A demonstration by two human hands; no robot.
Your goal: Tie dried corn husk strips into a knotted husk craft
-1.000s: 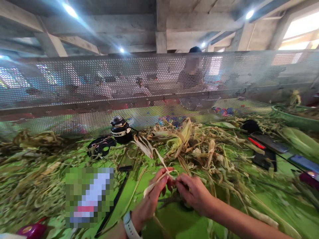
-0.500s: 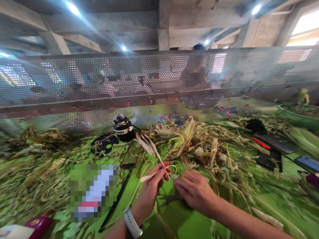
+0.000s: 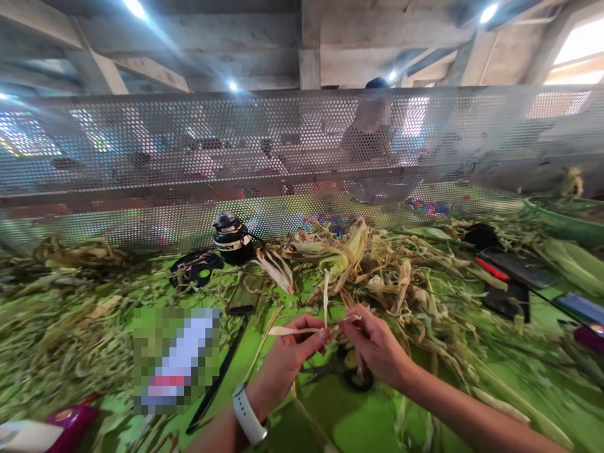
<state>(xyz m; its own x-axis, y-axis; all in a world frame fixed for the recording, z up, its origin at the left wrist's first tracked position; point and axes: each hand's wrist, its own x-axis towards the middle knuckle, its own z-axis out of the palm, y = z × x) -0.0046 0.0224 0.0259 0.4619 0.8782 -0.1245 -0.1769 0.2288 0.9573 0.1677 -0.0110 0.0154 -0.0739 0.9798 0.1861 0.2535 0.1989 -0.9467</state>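
Note:
Pale strips of corn husk [image 3: 302, 330] cross between my two hands near the middle. My left hand [image 3: 295, 352], with a white watch [image 3: 248, 415] on its wrist, pinches them between thumb and forefinger. One strip points left and another stands upright above the fingertips. My right hand [image 3: 372, 346] pinches the strips from the right side, its fingertips close to those of the left. Dark scissors [image 3: 356, 379] lie on the green surface [image 3: 330, 412] below the hands, partly hidden by my right hand.
Dry husks [image 3: 387, 270] are heaped beyond my hands and more lie at left [image 3: 61, 340]. A black jar [image 3: 232, 239], a black tape-like ring [image 3: 195, 270] and phones [image 3: 509, 296] stand or lie around. Behind a perforated metal screen [image 3: 165, 145] a person [image 3: 368, 138] is visible.
The hands have shifted their hold, and the right fingers have lifted and turned upward. A strip now stands upright above the left fingertips. More of the scissors shows.

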